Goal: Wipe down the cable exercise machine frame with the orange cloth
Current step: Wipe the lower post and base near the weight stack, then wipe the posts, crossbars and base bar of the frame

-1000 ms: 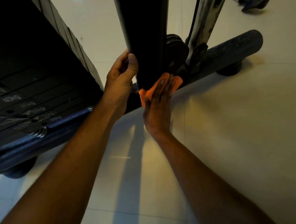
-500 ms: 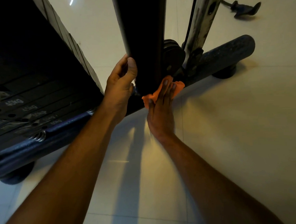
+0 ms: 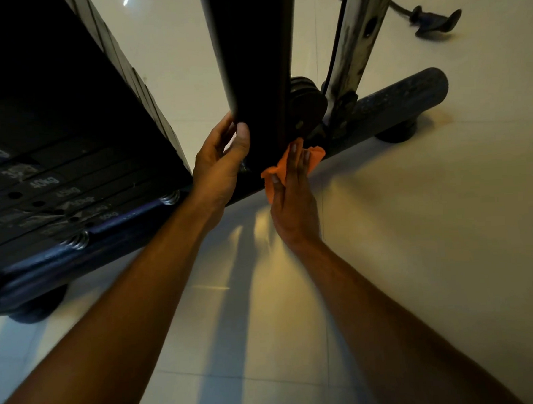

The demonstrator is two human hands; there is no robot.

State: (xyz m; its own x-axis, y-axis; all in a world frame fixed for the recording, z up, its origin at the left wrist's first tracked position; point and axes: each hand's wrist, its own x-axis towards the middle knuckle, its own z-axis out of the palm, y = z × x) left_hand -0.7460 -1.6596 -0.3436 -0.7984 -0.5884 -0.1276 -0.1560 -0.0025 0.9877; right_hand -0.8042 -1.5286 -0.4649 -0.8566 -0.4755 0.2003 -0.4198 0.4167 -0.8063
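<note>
A dark upright post (image 3: 252, 63) of the machine frame runs down from the top centre of the frame to a long dark base bar (image 3: 398, 99) that crosses the picture from lower left to upper right. The left hand (image 3: 220, 167) grips the post near its foot, thumb on the near face and fingers curled round the far side. Just right of it, the right hand (image 3: 292, 197) presses the orange cloth (image 3: 315, 156) against the foot of the post where it meets the base bar; its fingers lie straight and together, flat over the cloth, whose edges show above and left of the fingertips. A black pulley (image 3: 307, 97) sits behind the post, and a pale metal rail (image 3: 358, 42) slants up beside it at the upper right. The weight stack (image 3: 57, 182), with labels such as 40kg, fills the left of the frame. A cable handle (image 3: 435, 23) lies on the pale tiled floor (image 3: 414, 225) at the upper right.
</note>
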